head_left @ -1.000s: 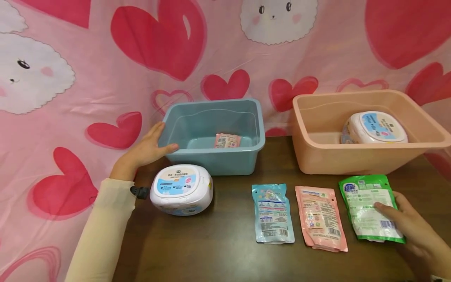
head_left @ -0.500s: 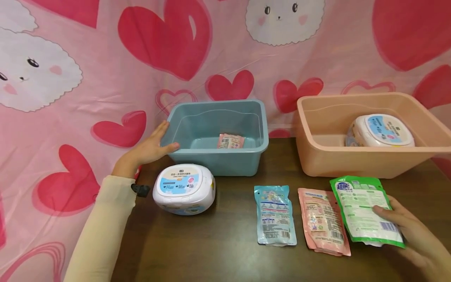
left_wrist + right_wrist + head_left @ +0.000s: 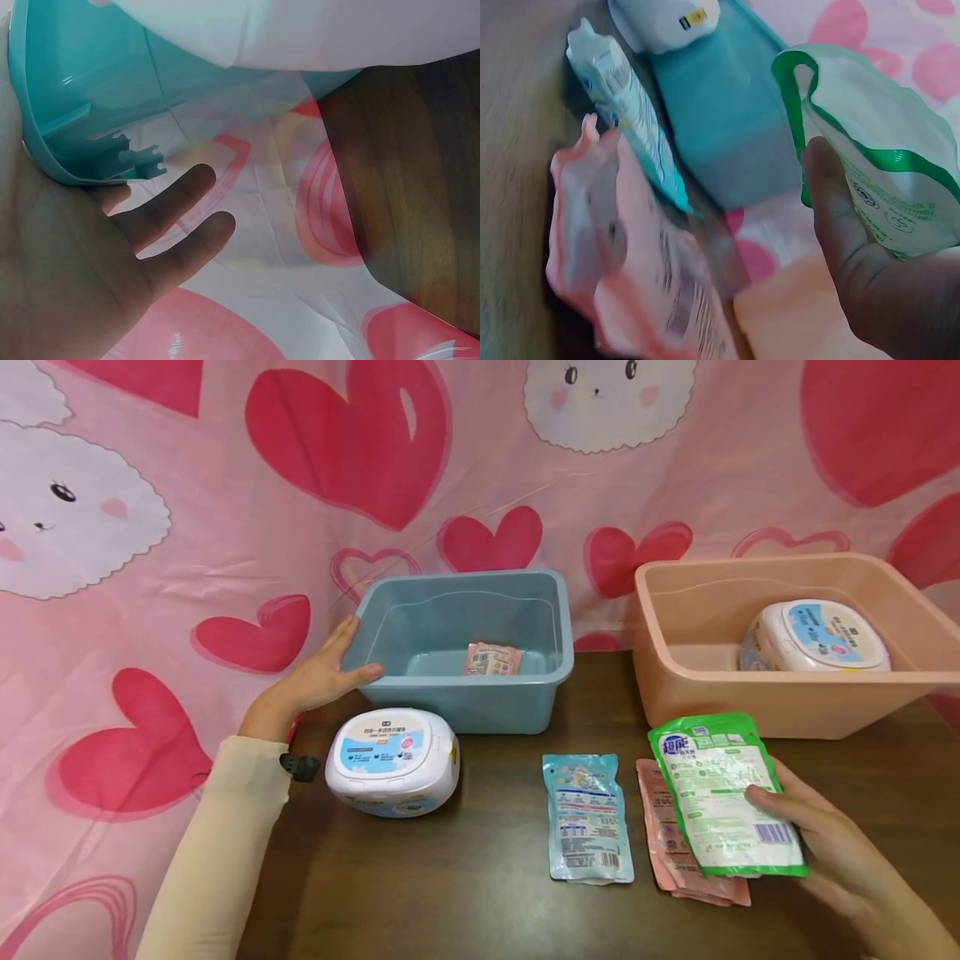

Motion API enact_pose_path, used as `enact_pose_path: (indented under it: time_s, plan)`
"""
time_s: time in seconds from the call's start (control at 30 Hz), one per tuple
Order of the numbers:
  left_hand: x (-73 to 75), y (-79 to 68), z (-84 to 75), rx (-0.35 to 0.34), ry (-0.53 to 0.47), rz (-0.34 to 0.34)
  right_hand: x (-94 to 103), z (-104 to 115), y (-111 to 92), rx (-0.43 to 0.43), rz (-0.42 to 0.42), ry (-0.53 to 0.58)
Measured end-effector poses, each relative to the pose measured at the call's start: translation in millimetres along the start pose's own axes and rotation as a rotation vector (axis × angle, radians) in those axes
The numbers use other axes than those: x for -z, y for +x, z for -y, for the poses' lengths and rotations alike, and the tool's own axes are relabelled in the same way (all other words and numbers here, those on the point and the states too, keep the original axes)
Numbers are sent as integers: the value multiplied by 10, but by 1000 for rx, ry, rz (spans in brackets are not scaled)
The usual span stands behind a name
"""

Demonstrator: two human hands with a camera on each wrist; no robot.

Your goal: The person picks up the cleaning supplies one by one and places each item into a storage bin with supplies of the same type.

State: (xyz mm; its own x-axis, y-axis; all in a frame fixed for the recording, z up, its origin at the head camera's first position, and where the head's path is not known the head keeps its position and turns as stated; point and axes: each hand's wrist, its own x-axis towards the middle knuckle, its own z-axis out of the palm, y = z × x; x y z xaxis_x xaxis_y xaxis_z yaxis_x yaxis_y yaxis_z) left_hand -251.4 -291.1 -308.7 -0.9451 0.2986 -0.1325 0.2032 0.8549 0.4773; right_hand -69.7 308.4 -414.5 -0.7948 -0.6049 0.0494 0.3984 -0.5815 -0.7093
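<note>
A green pouch (image 3: 723, 802) hangs raised over the table (image 3: 450, 893), clasped at its right edge by a person's right hand (image 3: 836, 843), thumb pressed on the printed face and the other fingers behind it, mostly hidden from me at my distant post. Seen from the head camera, the pouch covers much of a pink pouch (image 3: 666, 835) lying on the wood; from the right wrist I see it lifted clear of that one. Its long axis runs fore and aft, the printed top pointing away from the person and tipped a little left. From the right fingers, the green pouch lies to the left; beyond its top edge stands the front wall of a peach tub (image 3: 712, 697), while a blue tub (image 3: 502, 706) waits farther off, ahead and to the left. That slant between pouch and blue tub is, in my judgement, the relation to steer by, with the near corner of the peach tub the edge to mind. The right hand alone has the pouch; the left hand (image 3: 318, 677), well apart from it, rests against the blue tub's left end, thumb at the front rim, fingers straight and spread, and I would count on it to steady the tub.
</note>
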Motion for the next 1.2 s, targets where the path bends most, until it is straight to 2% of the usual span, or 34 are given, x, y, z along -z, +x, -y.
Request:
enact_pose_path:
  time_s: [0.27,0.5,0.8,1.03,1.2]
  plan:
    - [20,-43,21,27,6,-2,-352,-46,268,-8,-34,-130]
    - [17,-44,43,30,9,2,-567,-81,430,21,-22,-161]
    - [16,-23,34,30,18,10,-716,-43,568,56,-61,-223]
    - [19,7,7,26,24,8,-790,97,712,93,-104,-261]
    - [13,19,12,20,21,8,-848,209,830,108,-133,-238]
